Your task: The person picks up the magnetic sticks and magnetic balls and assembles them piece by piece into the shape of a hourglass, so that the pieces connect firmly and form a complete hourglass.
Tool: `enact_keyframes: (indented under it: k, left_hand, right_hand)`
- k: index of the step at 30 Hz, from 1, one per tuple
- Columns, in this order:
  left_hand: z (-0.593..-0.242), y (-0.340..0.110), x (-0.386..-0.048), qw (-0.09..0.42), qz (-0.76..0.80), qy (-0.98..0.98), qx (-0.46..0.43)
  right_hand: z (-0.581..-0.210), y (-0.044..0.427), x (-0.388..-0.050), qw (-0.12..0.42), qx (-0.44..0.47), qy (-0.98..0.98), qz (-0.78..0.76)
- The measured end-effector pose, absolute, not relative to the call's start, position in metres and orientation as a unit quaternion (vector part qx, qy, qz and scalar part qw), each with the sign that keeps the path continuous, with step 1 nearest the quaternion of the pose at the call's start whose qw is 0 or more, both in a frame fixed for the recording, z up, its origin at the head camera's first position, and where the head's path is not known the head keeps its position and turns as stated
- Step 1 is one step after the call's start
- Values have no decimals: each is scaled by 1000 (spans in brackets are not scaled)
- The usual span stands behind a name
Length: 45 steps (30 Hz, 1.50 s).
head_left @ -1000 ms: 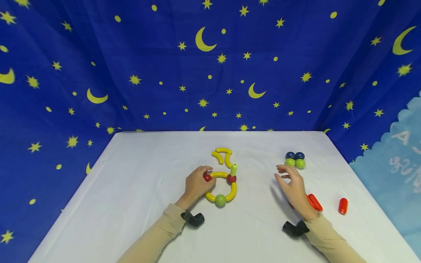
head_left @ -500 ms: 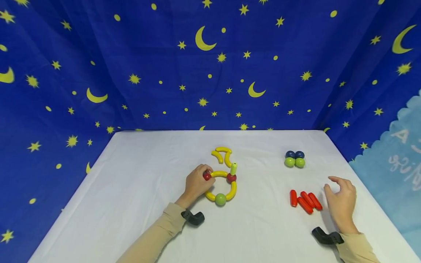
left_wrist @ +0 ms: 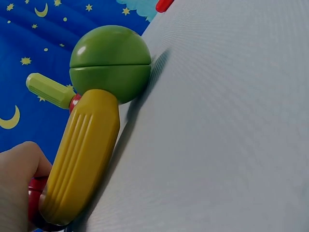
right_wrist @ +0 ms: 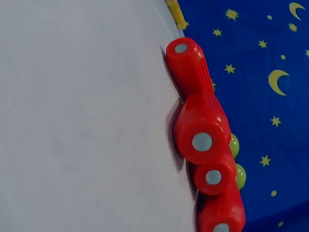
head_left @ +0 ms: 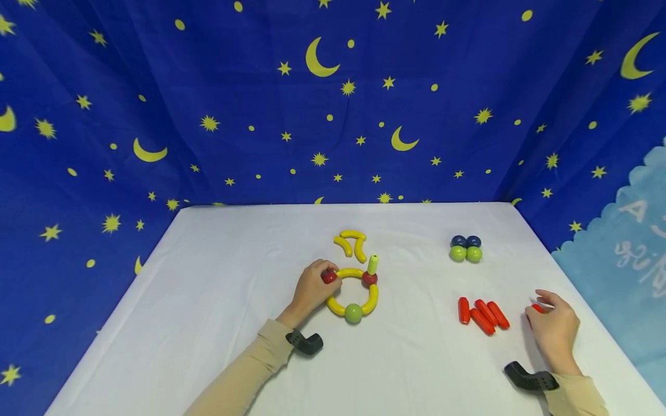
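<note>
My left hand grips a red ball at the left side of a ring of curved yellow rods. A larger green ball joins the ring at its near side. At its upper right, another red ball bears an upright light-green rod. In the left wrist view, a yellow rod runs from the held ball to the green ball. On the right, my right hand pinches a red rod, mostly hidden by the fingers.
Several red rods lie left of my right hand; the right wrist view shows grey discs on their ends. Behind them sit two dark blue balls and two light-green balls. Loose curved yellow rods lie beyond the ring.
My right hand has moved right, past the red rods, and taken hold of the single red rod. The left hand stays on its red ball; the ring has shifted slightly right.
</note>
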<state>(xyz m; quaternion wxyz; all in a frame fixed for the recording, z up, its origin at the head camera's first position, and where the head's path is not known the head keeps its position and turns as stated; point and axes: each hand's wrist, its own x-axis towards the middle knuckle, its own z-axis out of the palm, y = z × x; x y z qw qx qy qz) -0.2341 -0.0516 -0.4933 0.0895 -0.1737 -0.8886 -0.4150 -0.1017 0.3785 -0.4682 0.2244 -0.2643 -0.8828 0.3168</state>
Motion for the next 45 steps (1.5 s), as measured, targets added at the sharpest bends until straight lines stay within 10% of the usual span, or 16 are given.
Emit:
enact_keyframes:
  k: [16,28,45]
  left_hand:
    - [-492,-52,-235,67,-423,-883,-194]
    - [-491,-51,-233,55,-425,-881,-199]
    - [-493,-51,-235,86,-410,-883,-210]
  right_hand:
    - [-433,264,-150,292,-49,-833,468]
    - [-439,167,-158,237,174,-794,532]
    - [-467,132,-155,243,326,-767,497]
